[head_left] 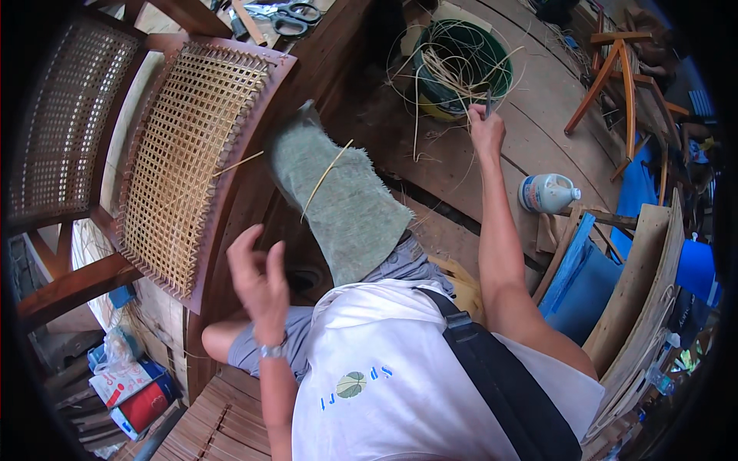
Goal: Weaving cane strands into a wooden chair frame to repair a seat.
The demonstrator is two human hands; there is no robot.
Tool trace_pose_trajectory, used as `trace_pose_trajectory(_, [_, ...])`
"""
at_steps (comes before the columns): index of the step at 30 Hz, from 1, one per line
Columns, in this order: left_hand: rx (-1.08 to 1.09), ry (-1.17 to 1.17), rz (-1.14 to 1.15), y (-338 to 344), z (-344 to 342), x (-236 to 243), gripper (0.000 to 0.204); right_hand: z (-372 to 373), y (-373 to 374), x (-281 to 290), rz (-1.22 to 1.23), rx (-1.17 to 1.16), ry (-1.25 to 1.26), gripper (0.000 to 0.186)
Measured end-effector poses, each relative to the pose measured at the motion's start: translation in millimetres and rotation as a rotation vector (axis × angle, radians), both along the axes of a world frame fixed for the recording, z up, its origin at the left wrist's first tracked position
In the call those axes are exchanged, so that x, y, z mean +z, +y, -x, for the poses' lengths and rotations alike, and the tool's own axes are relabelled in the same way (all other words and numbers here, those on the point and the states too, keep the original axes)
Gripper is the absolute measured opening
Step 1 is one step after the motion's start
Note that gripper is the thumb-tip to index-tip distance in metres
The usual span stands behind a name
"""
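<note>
My right hand (486, 129) reaches to the green bucket (427, 96) of loose pale cane strands, its fingers closed on a thin dark tool (488, 102) that I cannot make out clearly. My left hand (257, 280) hangs open in the air above my lap, its fingers slightly curled and apart. A grey-green cloth (350, 215) covers my leg, with one short cane strip (327, 177) lying on it. To my left a woven cane panel (181, 154) on a pinkish-edged frame is part of a wooden chair (54, 300), with a loose strand poking out from the weave.
Scissors (292, 19) lie at the top. A white plastic jug (547, 194) stands on the plank floor (530, 100) at right, near blue panels and boards (630, 307). Wooden chair frames (623, 77) are at the upper right. Plastic bags and boxes (134, 384) lie at lower left.
</note>
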State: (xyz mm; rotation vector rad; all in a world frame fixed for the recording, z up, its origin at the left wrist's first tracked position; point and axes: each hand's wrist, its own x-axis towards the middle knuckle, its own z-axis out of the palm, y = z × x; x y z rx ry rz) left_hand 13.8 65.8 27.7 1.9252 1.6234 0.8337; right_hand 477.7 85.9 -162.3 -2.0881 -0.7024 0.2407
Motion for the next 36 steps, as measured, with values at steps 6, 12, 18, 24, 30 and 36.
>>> trace_pose_trajectory(6, [-0.175,-0.054,0.101,12,-34,-75,0.023,-55,21,-11,0.291,0.086,-0.090,0.022])
trace_pose_trajectory(12, [-0.179,-0.079,0.155,3,-41,-91,0.010,-85,41,-26,0.036,-0.219,-0.097,0.022])
trace_pose_trajectory(18, [0.015,-0.235,0.367,-9,-32,-73,0.009,-121,56,-49,0.009,-0.253,-0.074,0.024])
trace_pose_trajectory(24, [0.190,0.125,0.430,-43,63,-133,0.014,-129,81,-60,-0.243,-0.228,0.136,0.032])
trace_pose_trajectory(30, [0.039,0.470,0.668,-77,88,-180,0.010,-108,73,-45,-0.214,-0.354,-0.313,0.030])
trace_pose_trajectory(36, [-0.113,0.368,0.556,-74,58,-178,0.020,-79,84,-9,-0.100,0.008,-0.164,0.032])
